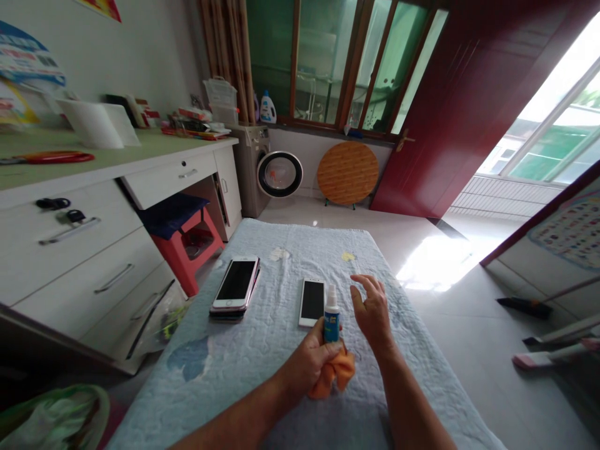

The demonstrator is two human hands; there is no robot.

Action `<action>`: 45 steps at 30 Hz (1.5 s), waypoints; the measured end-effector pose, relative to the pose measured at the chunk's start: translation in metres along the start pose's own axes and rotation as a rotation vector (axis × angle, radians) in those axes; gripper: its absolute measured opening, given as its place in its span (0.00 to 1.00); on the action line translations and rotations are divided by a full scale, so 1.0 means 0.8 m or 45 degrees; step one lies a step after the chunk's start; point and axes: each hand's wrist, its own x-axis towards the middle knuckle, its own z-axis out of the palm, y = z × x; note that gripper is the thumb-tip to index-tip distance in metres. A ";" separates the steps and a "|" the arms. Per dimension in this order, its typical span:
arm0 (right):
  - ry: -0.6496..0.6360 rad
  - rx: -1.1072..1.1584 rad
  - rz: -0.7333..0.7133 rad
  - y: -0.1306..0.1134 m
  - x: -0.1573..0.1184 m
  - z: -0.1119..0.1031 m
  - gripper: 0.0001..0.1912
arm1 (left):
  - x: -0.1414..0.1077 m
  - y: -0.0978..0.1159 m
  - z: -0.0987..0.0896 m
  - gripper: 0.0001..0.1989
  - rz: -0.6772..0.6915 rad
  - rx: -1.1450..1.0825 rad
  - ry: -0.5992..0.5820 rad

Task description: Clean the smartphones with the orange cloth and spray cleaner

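Bunching an orange cloth (344, 371) below an upright spray bottle (332, 325), the left hand (315, 350) curls its fingers around both, probably keeping them together; the empty right hand (371, 312) bends its fingers, thumb apart. Just past the bottle, a white phone (311, 301) lies flat, seemingly for easy reach.

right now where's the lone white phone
Head view, lower middle: the white black-screened phone lies on the pale blue quilted cover, between the stacked phones at left and the blue-and-white spray bottle.
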 end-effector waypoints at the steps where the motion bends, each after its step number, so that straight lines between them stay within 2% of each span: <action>1: -0.024 -0.010 0.017 0.005 -0.001 0.003 0.11 | 0.000 0.000 -0.001 0.18 0.007 0.000 0.005; 5: -0.257 -0.034 -0.009 0.025 -0.007 0.027 0.20 | 0.001 -0.004 -0.008 0.15 0.069 0.024 0.117; 8: -0.453 -0.068 0.004 0.026 -0.010 0.048 0.28 | 0.002 -0.006 -0.014 0.12 0.134 0.047 0.187; 11: -0.553 -0.105 0.040 0.018 -0.010 0.061 0.26 | 0.001 -0.004 -0.015 0.11 0.167 0.090 0.217; 15: -0.496 -0.115 0.047 0.016 -0.006 0.056 0.18 | 0.000 -0.002 -0.013 0.12 0.154 0.116 0.225; 19: -0.310 0.011 0.124 0.027 -0.001 0.038 0.19 | 0.000 -0.004 -0.012 0.13 0.126 0.072 0.180; 22: -0.244 0.056 0.182 0.037 -0.001 0.028 0.18 | 0.000 -0.005 -0.012 0.14 0.105 0.046 0.149; 25: -0.253 0.020 0.197 0.043 -0.004 0.025 0.15 | 0.000 -0.006 -0.013 0.15 0.097 0.050 0.133; 31: -0.337 -0.250 0.247 0.049 -0.012 0.026 0.14 | 0.000 -0.005 -0.012 0.17 0.068 0.026 0.091; 37: -0.331 -0.361 0.232 0.049 -0.010 0.017 0.24 | -0.002 -0.004 -0.009 0.15 0.070 0.035 0.095; 42: -0.352 -0.378 0.220 0.051 -0.009 0.018 0.19 | -0.001 -0.006 -0.009 0.16 0.067 0.031 0.100; 45: -0.335 -0.378 0.214 0.056 -0.010 0.024 0.20 | 0.000 -0.005 -0.009 0.15 0.071 0.039 0.105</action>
